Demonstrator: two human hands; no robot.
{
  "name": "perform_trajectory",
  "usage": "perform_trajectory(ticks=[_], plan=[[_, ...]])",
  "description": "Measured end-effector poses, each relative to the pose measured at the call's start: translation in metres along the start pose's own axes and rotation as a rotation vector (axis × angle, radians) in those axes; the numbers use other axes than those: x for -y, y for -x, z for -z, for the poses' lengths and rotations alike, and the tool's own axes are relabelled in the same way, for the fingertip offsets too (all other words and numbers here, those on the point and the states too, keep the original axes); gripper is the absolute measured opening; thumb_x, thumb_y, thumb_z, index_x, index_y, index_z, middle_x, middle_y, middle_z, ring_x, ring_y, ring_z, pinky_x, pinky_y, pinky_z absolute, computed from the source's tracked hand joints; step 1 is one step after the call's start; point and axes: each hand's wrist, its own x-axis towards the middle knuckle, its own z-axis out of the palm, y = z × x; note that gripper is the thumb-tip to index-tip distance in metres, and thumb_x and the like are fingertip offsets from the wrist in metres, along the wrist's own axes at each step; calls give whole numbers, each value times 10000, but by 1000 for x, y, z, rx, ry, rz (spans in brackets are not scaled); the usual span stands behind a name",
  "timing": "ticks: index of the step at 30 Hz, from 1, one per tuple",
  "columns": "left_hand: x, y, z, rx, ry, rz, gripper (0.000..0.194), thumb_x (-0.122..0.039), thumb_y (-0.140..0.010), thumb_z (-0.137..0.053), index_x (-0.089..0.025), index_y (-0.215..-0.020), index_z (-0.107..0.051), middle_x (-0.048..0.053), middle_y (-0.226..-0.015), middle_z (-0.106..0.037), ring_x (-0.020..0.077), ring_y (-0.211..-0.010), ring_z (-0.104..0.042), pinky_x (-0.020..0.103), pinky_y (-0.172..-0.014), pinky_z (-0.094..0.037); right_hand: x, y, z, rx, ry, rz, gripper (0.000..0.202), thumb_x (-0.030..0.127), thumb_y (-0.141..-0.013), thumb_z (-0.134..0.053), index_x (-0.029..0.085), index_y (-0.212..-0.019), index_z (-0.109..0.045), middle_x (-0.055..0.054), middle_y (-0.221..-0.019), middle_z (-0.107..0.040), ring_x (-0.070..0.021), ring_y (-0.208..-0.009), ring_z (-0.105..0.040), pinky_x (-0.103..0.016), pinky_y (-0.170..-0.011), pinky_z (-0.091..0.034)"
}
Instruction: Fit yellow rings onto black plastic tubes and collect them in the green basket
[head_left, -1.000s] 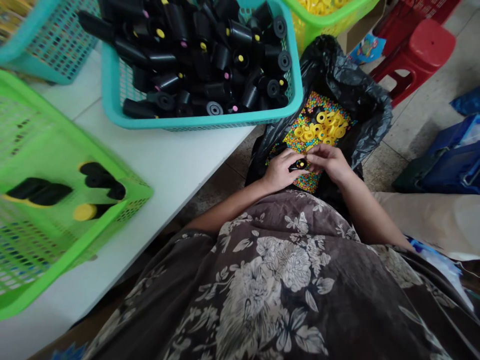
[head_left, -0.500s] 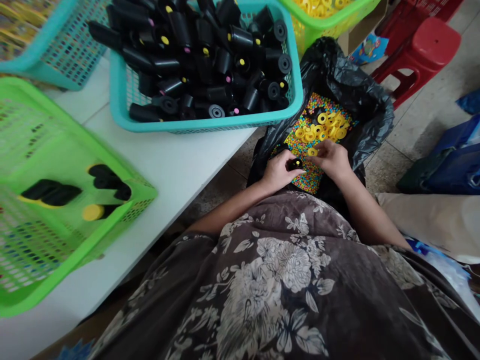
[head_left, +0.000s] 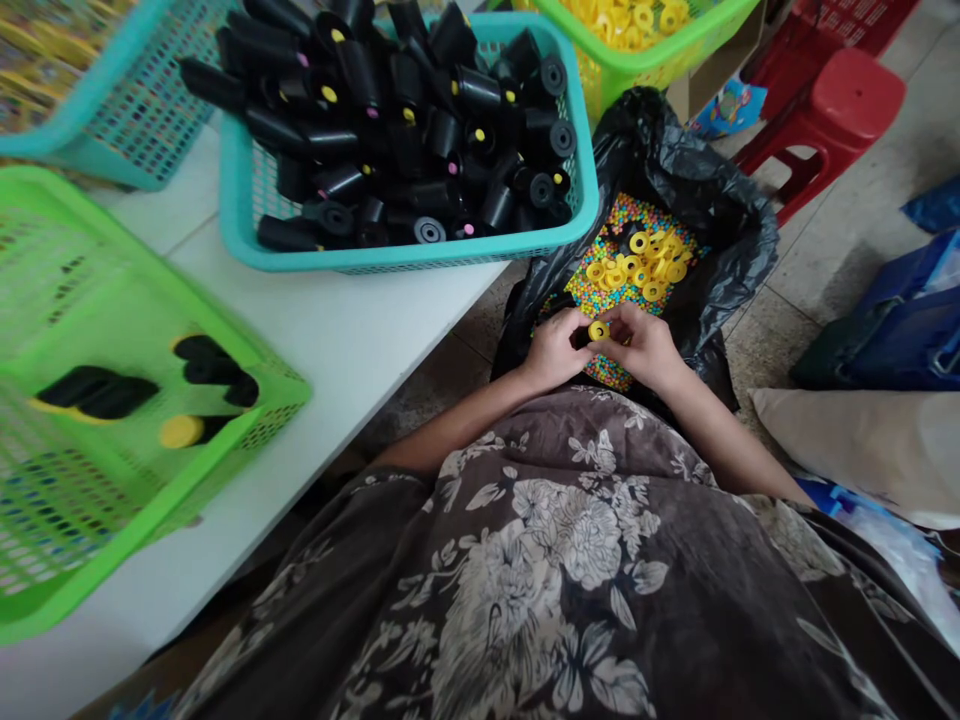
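Both hands meet over a black plastic bag (head_left: pixel 731 225) that holds small coloured beads (head_left: pixel 609 372) and a heap of yellow rings (head_left: pixel 652 262). My left hand (head_left: pixel 553 350) is closed around a black tube, mostly hidden by the fingers. At the end of that tube sits a yellow ring (head_left: pixel 598 331), pinched by the fingers of my right hand (head_left: pixel 643 345). On the white table, a turquoise basket (head_left: pixel 420 255) is piled with black tubes (head_left: pixel 480 90), some with yellow or pink dots. A green basket (head_left: pixel 157 265) contains several black pieces with yellow ends (head_left: pixel 181 431).
Another turquoise basket (head_left: pixel 142 130) stands at the upper left on the white table (head_left: pixel 300 340). A green basket of yellow rings (head_left: pixel 630 60) is behind the bag. To the right are a red stool (head_left: pixel 855 95), blue containers (head_left: pixel 900 310) and a pale sack (head_left: pixel 862 440).
My right hand has moved left with its yellow ring to the end of the black tube in my left hand. The view has shifted slightly.
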Motion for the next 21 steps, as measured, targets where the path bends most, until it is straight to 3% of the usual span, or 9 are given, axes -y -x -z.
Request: perform_trajectory(ticks=[6,9,12,14,17,21], plan=[[-7,-2,2,-19,-21,-39,142,-285,-912,-757,-196,-936,-649,53,-895,-697,190,-846,-662,319,-743,-517,3,3,-10,-22,-345,-66,569,769,-682,-798,261,-839,-596,17,-760,-614,-168,-723,-561,-315,-701,-504],[-12,-4,5,-16,-28,-72,163,-282,-904,-774,-198,-899,-633,59,-890,-684,203,-858,-654,340,-765,-529,2,3,-13,14,-526,-213,549,711,-642,-835,268,-846,-582,17,-796,-624,-171,-720,-571,-317,-659,-528],[-17,-5,10,-11,40,-74,272,-399,-893,-808,-191,-944,-641,62,-935,-667,186,-840,-636,317,-733,-524,1,2,-13,-18,-668,-249,470,572,-634,-866,256,-813,-568,25,-781,-611,-154,-699,-564,-282,-605,-494],[-20,-6,13,-11,129,-23,370,-506,-899,-791,-182,-1008,-648,58,-970,-653,159,-798,-616,291,-697,-509,1,1,-13,-71,-719,-234,426,495,-629,-882,247,-786,-572,39,-739,-587,-134,-668,-544,-257,-579,-460],[-22,-8,14,58,299,96,444,-629,-965,-654,-187,-1002,-639,13,-856,-622,127,-706,-565,262,-646,-461,3,2,-13,-93,-748,-239,394,434,-614,-903,245,-784,-603,49,-728,-605,-125,-648,-552,-248,-572,-464],[-25,-10,12,165,559,247,536,-735,-943,-596,-200,-922,-593,-32,-717,-555,109,-629,-514,247,-593,-400,5,2,-14,-90,-809,-255,416,481,-605,-900,247,-773,-599,51,-712,-636,-129,-599,-577,-252,-531,-464]])
